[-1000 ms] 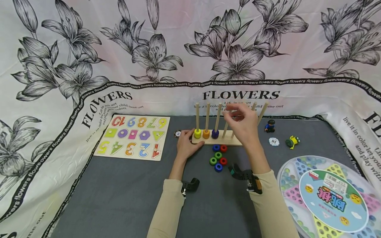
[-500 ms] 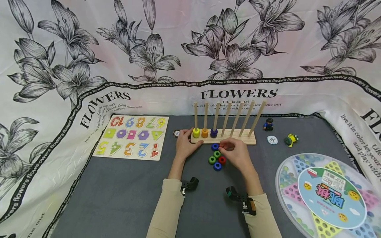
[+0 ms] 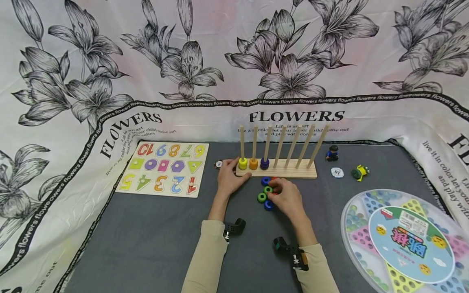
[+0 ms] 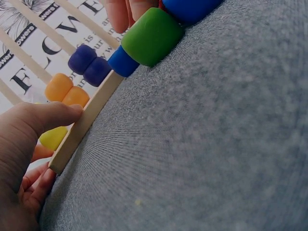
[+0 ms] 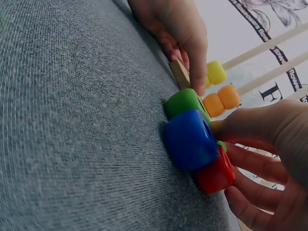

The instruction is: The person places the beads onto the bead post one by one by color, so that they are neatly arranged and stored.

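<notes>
A wooden peg stand [image 3: 278,172] with a row of upright pegs stands on the grey table. Yellow beads [image 3: 243,163], orange beads [image 3: 253,164] and dark purple beads [image 3: 264,164] sit on its three left pegs. My left hand [image 3: 229,179] grips the base's left end, thumb along the front. Loose beads lie in front of the base: blue [image 5: 192,139], green [image 5: 185,102] and red. My right hand [image 3: 287,197] pinches the red bead [image 5: 216,174] nearest me with thumb and fingers; the thumb tip is partly hidden behind the blue bead.
Left lies a number-and-shape puzzle board [image 3: 163,169], with a small round token [image 3: 218,164] beside it. To the right are a toy figure [image 3: 332,153], a white token [image 3: 337,173], a toy frog [image 3: 360,173] and a round checkers game box [image 3: 410,244]. A flowered curtain [image 3: 198,73] hangs behind.
My right hand has come down from the pegs to the loose beads, then shifted nearer me, from the farther red bead to the nearer one. My left hand stays at the base.
</notes>
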Motion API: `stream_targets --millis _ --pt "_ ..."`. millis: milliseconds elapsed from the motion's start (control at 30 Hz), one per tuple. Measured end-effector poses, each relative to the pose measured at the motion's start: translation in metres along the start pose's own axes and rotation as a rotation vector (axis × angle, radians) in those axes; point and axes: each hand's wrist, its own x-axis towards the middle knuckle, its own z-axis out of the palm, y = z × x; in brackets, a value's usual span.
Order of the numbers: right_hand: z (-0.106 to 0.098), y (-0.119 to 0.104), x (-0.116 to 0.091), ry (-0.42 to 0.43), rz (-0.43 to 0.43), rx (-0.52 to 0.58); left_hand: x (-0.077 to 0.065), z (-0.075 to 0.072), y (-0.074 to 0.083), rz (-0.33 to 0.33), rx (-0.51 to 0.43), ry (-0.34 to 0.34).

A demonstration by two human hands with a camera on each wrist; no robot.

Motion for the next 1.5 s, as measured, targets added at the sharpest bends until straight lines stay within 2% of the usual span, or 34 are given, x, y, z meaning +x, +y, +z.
stream_targets --millis 200,467,767,1000,1167,1333,1500 --pt "0.000 -0.001 0.001 -0.021 0.004 -0.015 0.000 0.000 0.002 0.009 0.000 0.008" --pt "-0.004 -0.002 0.003 0.047 -0.056 0.099 0.001 0.001 0.002 -0.002 -0.004 0.008" --pt "-0.027 -0.013 0.010 0.145 -0.122 0.237 0.002 0.001 0.002 -0.007 -0.011 0.008" --pt "-0.041 -0.020 0.020 0.190 -0.161 0.246 0.002 0.000 0.002 -0.017 -0.012 0.004" --pt "-0.050 -0.026 0.026 0.274 -0.190 0.234 0.003 0.001 0.002 -0.019 -0.014 0.003" --pt "-0.058 -0.036 0.032 0.379 -0.271 0.249 0.004 0.002 0.003 -0.018 -0.016 0.006" --pt "-0.067 -0.047 0.039 0.436 -0.333 0.279 0.005 0.003 0.003 -0.020 -0.013 0.008"
